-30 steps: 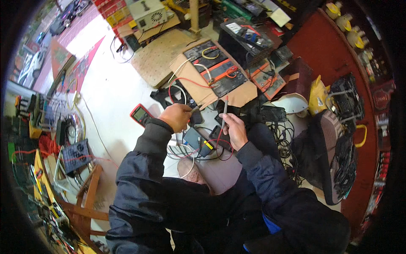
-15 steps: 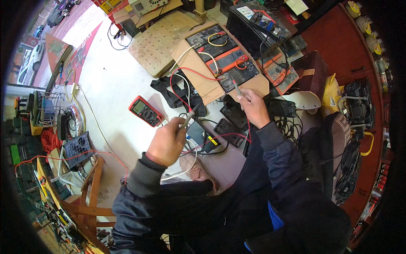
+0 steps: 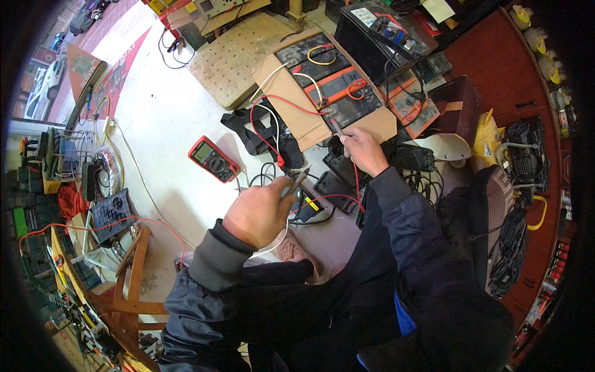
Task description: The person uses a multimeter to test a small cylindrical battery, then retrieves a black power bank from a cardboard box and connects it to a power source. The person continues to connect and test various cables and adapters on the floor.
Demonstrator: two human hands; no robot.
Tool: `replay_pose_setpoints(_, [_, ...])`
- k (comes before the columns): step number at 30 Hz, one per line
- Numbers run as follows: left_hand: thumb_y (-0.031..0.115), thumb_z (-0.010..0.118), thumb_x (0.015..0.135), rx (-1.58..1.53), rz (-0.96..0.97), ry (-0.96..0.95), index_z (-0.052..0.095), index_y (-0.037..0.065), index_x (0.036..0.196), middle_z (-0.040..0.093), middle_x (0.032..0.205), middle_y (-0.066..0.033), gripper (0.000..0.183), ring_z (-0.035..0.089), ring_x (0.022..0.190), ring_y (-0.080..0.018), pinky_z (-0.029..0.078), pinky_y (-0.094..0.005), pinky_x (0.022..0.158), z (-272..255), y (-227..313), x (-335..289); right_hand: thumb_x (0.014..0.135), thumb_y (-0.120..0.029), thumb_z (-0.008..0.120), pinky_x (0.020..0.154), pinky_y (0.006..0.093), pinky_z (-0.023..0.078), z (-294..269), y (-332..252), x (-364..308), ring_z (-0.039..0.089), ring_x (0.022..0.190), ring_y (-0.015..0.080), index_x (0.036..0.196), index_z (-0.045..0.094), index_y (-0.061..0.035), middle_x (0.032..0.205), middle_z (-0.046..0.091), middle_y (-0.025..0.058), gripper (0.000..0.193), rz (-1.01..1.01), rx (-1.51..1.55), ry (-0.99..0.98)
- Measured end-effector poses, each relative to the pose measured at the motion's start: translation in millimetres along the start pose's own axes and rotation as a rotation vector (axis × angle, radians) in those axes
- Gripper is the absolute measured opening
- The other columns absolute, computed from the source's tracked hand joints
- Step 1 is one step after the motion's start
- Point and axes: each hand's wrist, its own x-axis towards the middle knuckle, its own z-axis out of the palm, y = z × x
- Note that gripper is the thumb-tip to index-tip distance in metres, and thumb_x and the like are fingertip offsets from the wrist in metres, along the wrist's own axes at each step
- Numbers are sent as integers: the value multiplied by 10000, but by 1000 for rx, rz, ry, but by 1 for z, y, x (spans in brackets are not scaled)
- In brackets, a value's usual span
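Note:
My right hand (image 3: 365, 150) is closed round a grey test probe (image 3: 337, 127). Its tip is at the near end of the nearest black battery (image 3: 356, 110), close to where a red wire joins; I cannot tell whether it touches. Several such batteries lie side by side in an open cardboard box (image 3: 291, 115), linked by short yellow, white and orange wires. Below the box, my left hand (image 3: 260, 209) grips another dark probe (image 3: 299, 181), tilted up. Just beyond it hangs a red wire end (image 3: 280, 161). A red multimeter (image 3: 212, 159) lies face up on the pale floor, its display unreadable here.
A large black battery (image 3: 378, 43) stands behind the box at the right. A yellow-labelled black adapter (image 3: 308, 206) and tangled cables (image 3: 427, 183) lie by my legs. To the left are a wooden stool (image 3: 133, 279) and a wire rack (image 3: 74, 152); a worn board (image 3: 238, 59) lies farther off.
My right hand and its probe have shifted left along the battery's near end, toward the red wire joint. My left hand has moved right, and its probe now sits apart from the red wire end.

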Motion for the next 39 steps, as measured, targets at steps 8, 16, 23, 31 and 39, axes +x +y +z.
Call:
replay_pose_setpoints(8, [147, 634, 1010, -10, -7, 0, 621, -17, 1258, 696, 801, -239, 298, 697, 747, -412, 531, -465, 677, -8, 10, 2, 1005, -149, 616, 694, 368, 549, 8, -4, 13, 712, 700, 204, 1189, 640, 99, 832, 724, 143, 310, 49, -19, 31])
replay_pose_setpoints(16, [146, 640, 1007, -5, 8, 7, 623, -12, 1259, 693, 785, -235, 298, 699, 744, -406, 529, -464, 675, -12, 11, -1, 1000, -165, 639, 750, 412, 560, 9, 6, 16, 741, 769, 264, 1302, 587, 71, 924, 732, 196, 387, -29, -115, 61])
replay_pose_setpoints(23, [141, 636, 1010, -24, -13, 11, 596, -26, 1248, 691, 757, -221, 293, 692, 720, -402, 518, -456, 659, -15, 8, -2, 940, -321, 732, 884, 436, 542, -17, -34, -9, 705, 977, 358, 1314, 596, 65, 1041, 722, 251, 554, -102, -451, 220])
replay_pose_setpoints(31, [185, 673, 995, -221, -19, 268, 534, 5, 1099, 688, 815, -282, 250, 680, 777, -495, 527, -555, 688, -9, 11, 11, 1010, -249, 693, 588, 255, 495, 5, -107, -69, 581, 639, 62, 1071, 734, -13, 816, 683, 4, 247, -12, 158, -154])
replay_pose_setpoints(39, [98, 691, 992, -278, 33, 434, 485, -19, 1079, 717, 805, -217, 253, 736, 740, -361, 538, -386, 639, -13, 17, 15, 1080, -335, 617, 513, 191, 414, 67, -156, -58, 576, 617, 34, 1102, 687, -52, 817, 649, -7, 292, 62, 747, -406])
